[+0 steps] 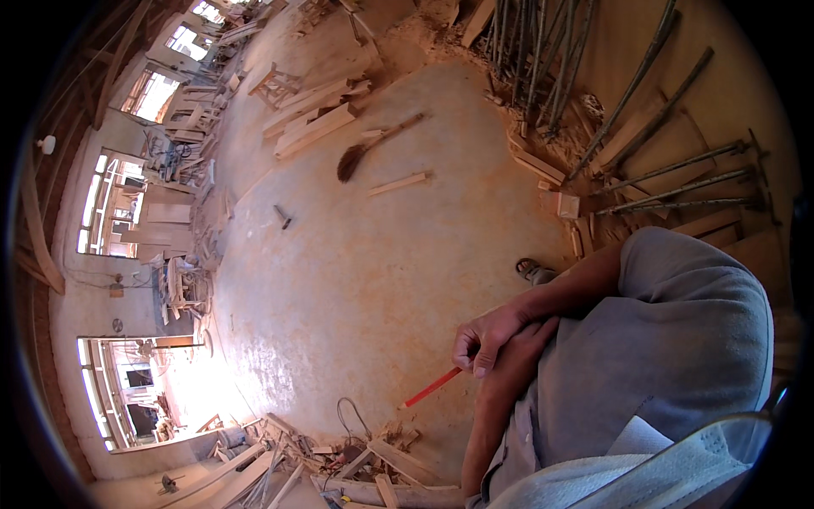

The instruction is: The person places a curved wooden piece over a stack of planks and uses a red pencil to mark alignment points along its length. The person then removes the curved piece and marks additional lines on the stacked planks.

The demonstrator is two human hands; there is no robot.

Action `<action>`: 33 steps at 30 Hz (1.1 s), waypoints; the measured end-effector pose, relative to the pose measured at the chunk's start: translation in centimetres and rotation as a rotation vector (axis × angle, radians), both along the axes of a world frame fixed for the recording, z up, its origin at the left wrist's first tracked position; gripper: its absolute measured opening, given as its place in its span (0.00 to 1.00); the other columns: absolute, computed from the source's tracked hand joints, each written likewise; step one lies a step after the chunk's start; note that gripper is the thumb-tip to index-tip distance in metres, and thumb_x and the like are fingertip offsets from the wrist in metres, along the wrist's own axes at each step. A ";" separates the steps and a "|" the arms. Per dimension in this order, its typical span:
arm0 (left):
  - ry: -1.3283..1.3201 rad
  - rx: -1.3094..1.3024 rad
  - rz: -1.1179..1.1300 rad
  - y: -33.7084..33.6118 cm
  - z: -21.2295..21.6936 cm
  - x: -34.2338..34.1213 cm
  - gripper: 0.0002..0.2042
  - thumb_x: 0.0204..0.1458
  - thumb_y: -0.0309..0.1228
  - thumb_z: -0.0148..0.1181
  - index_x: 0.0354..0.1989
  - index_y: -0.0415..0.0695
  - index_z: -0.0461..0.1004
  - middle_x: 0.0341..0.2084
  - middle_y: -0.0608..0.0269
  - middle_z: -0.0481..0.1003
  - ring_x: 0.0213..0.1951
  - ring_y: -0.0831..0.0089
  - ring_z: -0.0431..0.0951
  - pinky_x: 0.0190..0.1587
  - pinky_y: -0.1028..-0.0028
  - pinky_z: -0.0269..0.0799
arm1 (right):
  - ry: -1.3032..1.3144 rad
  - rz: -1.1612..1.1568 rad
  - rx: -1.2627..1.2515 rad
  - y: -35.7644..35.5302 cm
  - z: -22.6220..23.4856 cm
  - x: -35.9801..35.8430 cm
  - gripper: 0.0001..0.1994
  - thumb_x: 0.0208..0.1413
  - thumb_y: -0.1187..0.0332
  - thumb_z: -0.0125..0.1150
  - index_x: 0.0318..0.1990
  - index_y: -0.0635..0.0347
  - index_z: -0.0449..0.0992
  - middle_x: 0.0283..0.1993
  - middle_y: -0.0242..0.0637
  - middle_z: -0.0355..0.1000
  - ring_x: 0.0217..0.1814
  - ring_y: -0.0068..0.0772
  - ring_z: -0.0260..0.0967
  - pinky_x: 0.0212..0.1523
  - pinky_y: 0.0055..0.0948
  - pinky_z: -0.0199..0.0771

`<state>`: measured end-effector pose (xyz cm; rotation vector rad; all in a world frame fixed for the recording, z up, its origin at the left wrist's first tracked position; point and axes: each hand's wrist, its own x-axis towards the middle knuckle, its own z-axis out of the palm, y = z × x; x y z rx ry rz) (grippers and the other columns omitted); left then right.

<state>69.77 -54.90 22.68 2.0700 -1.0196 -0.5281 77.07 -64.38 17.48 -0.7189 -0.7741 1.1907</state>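
My right hand (487, 341) is closed around a red pencil (431, 388), whose tip points down and to the left, away from my body. My forearms cross in front of my grey shirt (661, 339), with the right one on top. My left hand (536, 339) lies against my body, tucked under the right wrist. Its fingers are mostly hidden, and nothing shows in it.
A hammer (283, 217) and a broom (349, 161) lie on the concrete floor (331, 271). A thin wooden strip (397, 184) and stacked boards (315, 129) lie nearby. Metal bar clamps (678, 188) lean at the right. Wood scraps (398, 461) are piled near the bottom edge.
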 end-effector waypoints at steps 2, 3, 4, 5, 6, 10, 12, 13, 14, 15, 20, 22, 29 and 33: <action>-0.002 0.003 0.007 0.0 -0.3 0.0 0.23 0.59 0.22 0.51 0.63 0.47 0.75 0.56 0.51 0.77 0.60 0.60 0.76 0.64 0.67 0.69 | -0.027 -0.026 0.004 0.0 -0.4 0.0 0.15 0.57 0.66 0.71 0.25 0.58 0.70 0.22 0.20 0.63 0.27 0.15 0.58 0.29 0.26 0.57; -0.004 0.004 0.011 0.0 -0.3 -0.1 0.23 0.59 0.22 0.51 0.63 0.47 0.75 0.56 0.51 0.77 0.60 0.60 0.77 0.64 0.66 0.69 | -0.041 -0.038 0.007 0.0 -0.4 0.0 0.15 0.57 0.66 0.71 0.25 0.57 0.69 0.22 0.20 0.62 0.27 0.15 0.57 0.29 0.26 0.57; -0.007 0.014 0.012 0.1 -0.3 0.0 0.23 0.59 0.22 0.51 0.63 0.47 0.75 0.56 0.51 0.77 0.60 0.60 0.77 0.64 0.66 0.69 | -0.038 -0.058 0.002 0.0 -0.4 0.0 0.15 0.57 0.66 0.71 0.25 0.57 0.69 0.22 0.20 0.62 0.27 0.14 0.57 0.29 0.26 0.56; -0.009 0.024 0.012 0.1 -0.3 0.1 0.22 0.59 0.22 0.51 0.63 0.48 0.75 0.57 0.52 0.77 0.60 0.59 0.77 0.64 0.67 0.69 | -0.034 -0.079 -0.004 -0.1 -0.4 -0.1 0.15 0.57 0.66 0.71 0.25 0.57 0.69 0.22 0.20 0.62 0.26 0.14 0.57 0.28 0.26 0.56; -0.011 0.033 0.013 0.2 -0.3 0.1 0.22 0.59 0.23 0.51 0.63 0.48 0.75 0.57 0.52 0.77 0.60 0.59 0.77 0.64 0.67 0.69 | -0.030 -0.100 -0.010 -0.2 -0.4 -0.1 0.16 0.57 0.65 0.71 0.25 0.57 0.69 0.22 0.20 0.62 0.26 0.14 0.56 0.28 0.26 0.56; 0.021 0.008 -0.003 0.1 -1.4 0.3 0.21 0.60 0.25 0.52 0.63 0.50 0.76 0.57 0.53 0.77 0.61 0.59 0.76 0.65 0.67 0.68 | -0.024 -0.093 -0.035 -0.5 -0.7 0.1 0.15 0.58 0.65 0.71 0.26 0.58 0.70 0.23 0.22 0.64 0.28 0.15 0.58 0.29 0.26 0.58; 0.024 0.013 -0.005 0.1 -1.4 0.4 0.21 0.61 0.25 0.52 0.63 0.50 0.76 0.57 0.54 0.77 0.61 0.60 0.75 0.65 0.67 0.68 | -0.024 -0.073 -0.043 -0.6 -1.1 0.4 0.15 0.59 0.63 0.72 0.27 0.62 0.73 0.25 0.26 0.67 0.30 0.17 0.62 0.32 0.26 0.62; 0.026 0.010 0.000 0.0 -1.5 0.4 0.21 0.61 0.25 0.52 0.63 0.50 0.75 0.57 0.54 0.77 0.61 0.60 0.75 0.65 0.67 0.68 | -0.024 -0.072 -0.041 -0.6 -1.0 0.4 0.15 0.59 0.63 0.72 0.27 0.61 0.73 0.25 0.25 0.67 0.30 0.17 0.62 0.32 0.26 0.62; 0.030 0.006 0.004 0.1 -1.6 0.3 0.21 0.61 0.25 0.52 0.63 0.51 0.75 0.57 0.53 0.77 0.62 0.60 0.75 0.66 0.67 0.67 | -0.023 -0.071 -0.039 -0.6 -0.9 0.4 0.16 0.59 0.64 0.72 0.27 0.61 0.72 0.25 0.25 0.66 0.29 0.17 0.61 0.31 0.27 0.62; 0.034 0.003 0.009 0.0 -1.7 0.3 0.21 0.61 0.26 0.52 0.63 0.51 0.75 0.57 0.53 0.77 0.62 0.60 0.75 0.66 0.67 0.67 | -0.022 -0.069 -0.037 -0.6 -0.8 0.4 0.16 0.59 0.64 0.72 0.26 0.61 0.72 0.24 0.25 0.66 0.29 0.17 0.61 0.31 0.27 0.61; 0.014 -0.063 0.019 -0.4 -1.9 -0.2 0.22 0.58 0.23 0.51 0.62 0.47 0.75 0.54 0.50 0.78 0.59 0.58 0.77 0.64 0.65 0.69 | -0.022 -0.027 -0.034 -0.8 -1.1 0.3 0.19 0.58 0.60 0.72 0.25 0.60 0.71 0.22 0.24 0.63 0.28 0.16 0.59 0.30 0.27 0.58; -0.016 -0.068 0.007 -0.5 -2.0 -0.2 0.22 0.57 0.22 0.51 0.62 0.45 0.75 0.53 0.49 0.78 0.58 0.57 0.78 0.63 0.65 0.70 | -0.018 -0.020 -0.027 -0.9 -1.1 0.2 0.20 0.58 0.58 0.72 0.24 0.60 0.70 0.22 0.24 0.63 0.27 0.16 0.58 0.29 0.27 0.57; -0.057 -0.093 0.004 -0.8 -2.5 -0.6 0.23 0.55 0.21 0.51 0.61 0.44 0.75 0.52 0.49 0.79 0.56 0.57 0.79 0.61 0.65 0.72 | 0.032 0.010 -0.014 -1.1 -0.8 0.0 0.22 0.59 0.58 0.72 0.21 0.58 0.67 0.21 0.23 0.60 0.25 0.16 0.55 0.27 0.27 0.54; -0.054 -0.090 -0.010 -0.9 -2.2 -0.6 0.23 0.55 0.21 0.52 0.61 0.45 0.76 0.52 0.49 0.79 0.56 0.57 0.79 0.61 0.65 0.72 | 0.047 -0.026 -0.010 -1.1 -0.3 -0.4 0.21 0.59 0.62 0.70 0.19 0.53 0.64 0.18 0.19 0.56 0.21 0.14 0.51 0.24 0.26 0.50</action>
